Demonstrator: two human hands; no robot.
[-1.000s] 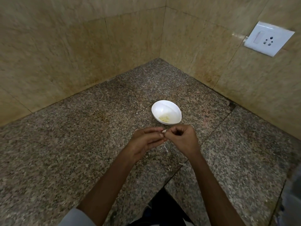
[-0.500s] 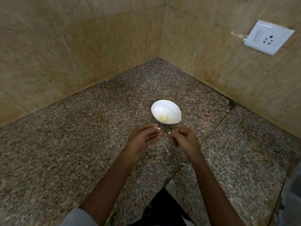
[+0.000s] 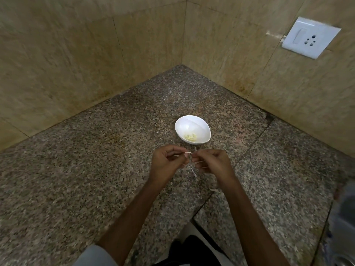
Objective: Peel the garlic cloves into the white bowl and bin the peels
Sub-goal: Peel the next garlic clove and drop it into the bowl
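My left hand (image 3: 169, 163) pinches the small garlic clove (image 3: 187, 153). It lies sideways, tip toward my right hand (image 3: 213, 164), whose curled fingers nip it too. The white bowl (image 3: 184, 123) sits just ahead, nearer the right hand.

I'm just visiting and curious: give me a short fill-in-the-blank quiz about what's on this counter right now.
Peeled garlic lies in the ____ bowl. The left hand and right hand pinch a garlic clove; ____ hand touches the bowl. The socket plate is on the person's ____ side.
Missing: white; neither; right.
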